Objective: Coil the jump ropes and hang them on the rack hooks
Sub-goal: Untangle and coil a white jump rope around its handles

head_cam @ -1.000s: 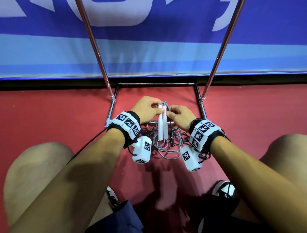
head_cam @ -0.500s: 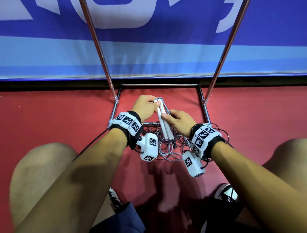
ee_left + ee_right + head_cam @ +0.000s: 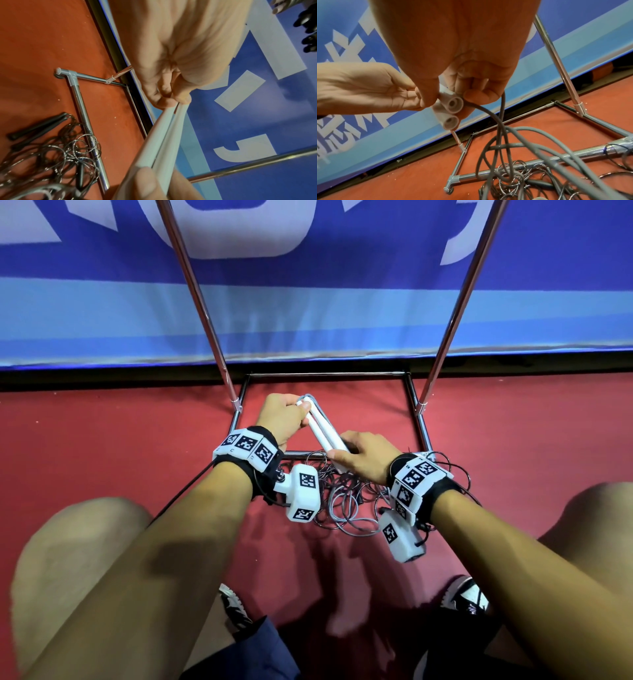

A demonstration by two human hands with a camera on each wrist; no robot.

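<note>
1. a person crouches over a red floor (image 3: 102, 440), bare knees at the left and right edges of the head view, with a blue banner (image 3: 308, 313) along the wall ahead.
2. the left hand (image 3: 279, 419) is raised above the floor, fingers curled round the far ends of two white jump rope handles (image 3: 323, 431); in the left wrist view thumb and fingers pinch the tips where the grey rope leaves them.
3. the two handles lie side by side, touching, and slant from the left hand down and rightward to the right hand.
4. the right hand (image 3: 363, 457) grips the near ends of the handles; in the right wrist view the fingers wrap round them, the two round end caps face the camera, and a strand of the grey rope (image 3: 498, 121) passes under the fingertips and hangs down.
5. below the hands the grey rope falls in loose loops onto a tangle of ropes (image 3: 342, 498) on the floor, lying against the front bar of the metal rack (image 3: 329, 375).
6. in the left wrist view a pair of black handles (image 3: 37, 128) lies on the floor beside thin dark rope loops that cross the rack's bar.
7. two shiny rack poles rise from the base frame, one to the left of the hands and one to the right (image 3: 455, 302).
8. both wrists wear white marker-covered camera bands.
</note>
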